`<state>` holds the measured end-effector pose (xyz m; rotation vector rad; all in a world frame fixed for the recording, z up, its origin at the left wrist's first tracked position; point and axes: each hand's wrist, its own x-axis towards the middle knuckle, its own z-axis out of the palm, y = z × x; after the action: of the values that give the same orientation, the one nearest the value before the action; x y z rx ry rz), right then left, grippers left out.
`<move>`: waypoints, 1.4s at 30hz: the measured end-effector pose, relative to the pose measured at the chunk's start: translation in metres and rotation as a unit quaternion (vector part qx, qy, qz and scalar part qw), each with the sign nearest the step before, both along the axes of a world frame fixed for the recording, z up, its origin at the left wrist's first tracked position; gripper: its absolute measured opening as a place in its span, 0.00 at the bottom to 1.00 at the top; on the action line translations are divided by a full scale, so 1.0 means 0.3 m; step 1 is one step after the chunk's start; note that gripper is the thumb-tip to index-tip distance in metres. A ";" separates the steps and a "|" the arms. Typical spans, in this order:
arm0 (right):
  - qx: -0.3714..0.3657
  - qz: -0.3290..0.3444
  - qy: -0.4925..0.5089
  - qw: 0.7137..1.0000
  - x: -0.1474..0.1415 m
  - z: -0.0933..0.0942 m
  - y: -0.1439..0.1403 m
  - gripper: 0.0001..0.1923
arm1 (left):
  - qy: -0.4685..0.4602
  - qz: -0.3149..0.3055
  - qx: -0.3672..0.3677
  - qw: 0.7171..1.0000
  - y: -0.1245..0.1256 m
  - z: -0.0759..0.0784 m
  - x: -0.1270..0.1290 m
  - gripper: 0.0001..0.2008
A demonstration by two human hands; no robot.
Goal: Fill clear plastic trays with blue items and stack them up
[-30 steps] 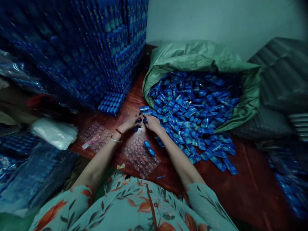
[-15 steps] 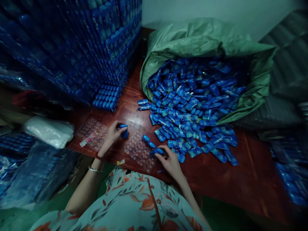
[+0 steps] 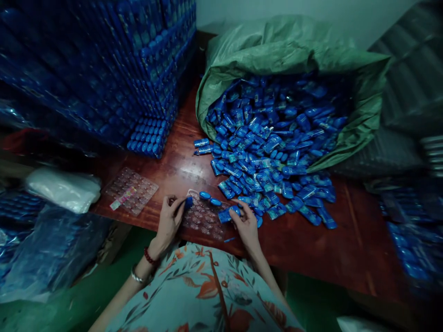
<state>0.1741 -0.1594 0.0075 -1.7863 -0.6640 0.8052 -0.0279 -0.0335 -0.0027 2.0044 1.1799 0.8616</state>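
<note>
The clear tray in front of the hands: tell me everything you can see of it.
The clear tray is a thin, see-through plastic sheet with rows of small moulded pockets, lying flat on the red-brown table near its front edge. Two blue pieces sit at its far edge. The left hand and right hand, each holding a blue piece, flank it.

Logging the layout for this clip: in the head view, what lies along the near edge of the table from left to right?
White plastic bag → clear blister tray with a pink label → left hand holding a small blue piece → clear blister tray with two blue pieces → right hand holding a blue packet.
</note>
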 end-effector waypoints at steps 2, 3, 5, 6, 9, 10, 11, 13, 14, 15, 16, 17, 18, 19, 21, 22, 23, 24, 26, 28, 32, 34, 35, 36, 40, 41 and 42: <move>0.010 0.000 0.081 0.997 -0.028 -0.003 -0.004 0.19 | -0.001 -0.008 -0.018 1.000 0.018 -0.006 -0.013 0.10; 0.015 0.009 0.113 0.993 -0.040 -0.006 -0.003 0.19 | -0.004 -0.017 -0.031 0.999 0.031 -0.008 -0.020 0.09; 0.029 0.029 0.148 0.988 -0.052 -0.016 0.003 0.21 | -0.003 -0.050 -0.051 0.997 0.054 -0.011 -0.032 0.12; 0.034 0.035 0.145 0.988 -0.053 -0.023 0.005 0.22 | 0.001 -0.072 -0.056 0.996 0.062 -0.010 -0.038 0.13; 0.022 0.053 0.033 0.998 -0.042 -0.040 0.002 0.19 | 0.010 -0.142 -0.043 0.989 0.064 0.004 -0.047 0.13; 0.016 0.063 -0.037 0.997 -0.036 -0.041 -0.001 0.17 | 0.010 -0.156 -0.032 0.987 0.056 0.012 -0.043 0.12; 0.009 0.075 -0.115 0.991 -0.031 -0.040 -0.004 0.16 | 0.009 -0.163 -0.016 0.986 0.046 0.020 -0.035 0.11; -0.009 0.099 -0.271 0.957 -0.027 -0.029 -0.006 0.15 | 0.011 -0.166 0.017 0.986 0.021 0.034 -0.007 0.12; -0.027 0.111 -0.338 0.934 -0.028 -0.020 -0.004 0.15 | 0.018 -0.171 0.031 0.985 0.009 0.038 0.012 0.12; -0.051 0.123 -0.394 0.909 -0.030 -0.009 -0.001 0.16 | 0.033 -0.179 0.043 0.982 -0.002 0.040 0.033 0.13; -0.079 0.133 -0.439 0.885 -0.034 0.003 0.004 0.15 | 0.053 -0.187 0.055 0.979 -0.010 0.040 0.053 0.14; -0.108 0.144 -0.476 0.861 -0.038 0.014 0.010 0.15 | 0.078 -0.193 0.065 0.976 -0.014 0.039 0.071 0.14; -0.133 0.155 -0.505 0.839 -0.041 0.026 0.016 0.15 | 0.104 -0.196 0.074 0.972 -0.016 0.038 0.086 0.15; -0.154 0.166 -0.527 0.819 -0.044 0.037 0.023 0.14 | 0.128 -0.198 0.083 0.968 -0.015 0.038 0.098 0.15; -0.180 0.193 -0.559 0.786 -0.047 0.055 0.036 0.12 | 0.167 -0.201 0.097 0.960 -0.005 0.044 0.110 0.16; -0.189 0.208 -0.569 0.773 -0.046 0.064 0.043 0.12 | 0.186 -0.210 0.103 0.954 0.001 0.050 0.112 0.16; -0.197 0.222 -0.578 0.761 -0.046 0.071 0.049 0.12 | 0.205 -0.222 0.110 0.947 0.007 0.058 0.112 0.16; -0.203 0.235 -0.584 0.750 -0.045 0.078 0.055 0.12 | 0.226 -0.236 0.117 0.938 0.013 0.066 0.111 0.16; -0.211 0.260 -0.592 0.733 -0.047 0.090 0.068 0.12 | 0.266 -0.266 0.134 0.917 0.018 0.079 0.112 0.18; -0.209 0.284 -0.593 0.724 -0.052 0.100 0.080 0.11 | 0.297 -0.286 0.153 0.898 0.017 0.083 0.121 0.18; -0.197 0.307 -0.583 0.726 -0.061 0.105 0.097 0.12 | 0.321 -0.286 0.166 0.887 0.014 0.072 0.156 0.15; -0.192 0.305 -0.579 0.731 -0.060 0.102 0.101 0.12 | 0.309 -0.292 0.162 0.890 0.020 0.069 0.164 0.13; -0.190 0.301 -0.579 0.734 -0.058 0.099 0.102 0.13 | 0.299 -0.300 0.162 0.891 0.025 0.068 0.163 0.13; -0.187 0.294 -0.580 0.736 -0.057 0.096 0.103 0.14 | 0.288 -0.307 0.165 0.892 0.031 0.067 0.159 0.14; -0.189 0.283 -0.594 0.729 -0.058 0.090 0.105 0.15 | 0.236 -0.317 0.191 0.898 0.052 0.048 0.125 0.17; -0.192 0.287 -0.598 0.723 -0.060 0.092 0.107 0.14 | 0.223 -0.318 0.198 0.900 0.057 0.040 0.118 0.17; -0.194 0.292 -0.602 0.718 -0.063 0.095 0.111 0.14 | 0.210 -0.320 0.205 0.901 0.063 0.033 0.113 0.17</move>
<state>0.1552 -0.1262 0.0360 -2.4269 -2.1211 -0.0125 0.0060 -0.0147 0.0073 2.7872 0.4647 0.3558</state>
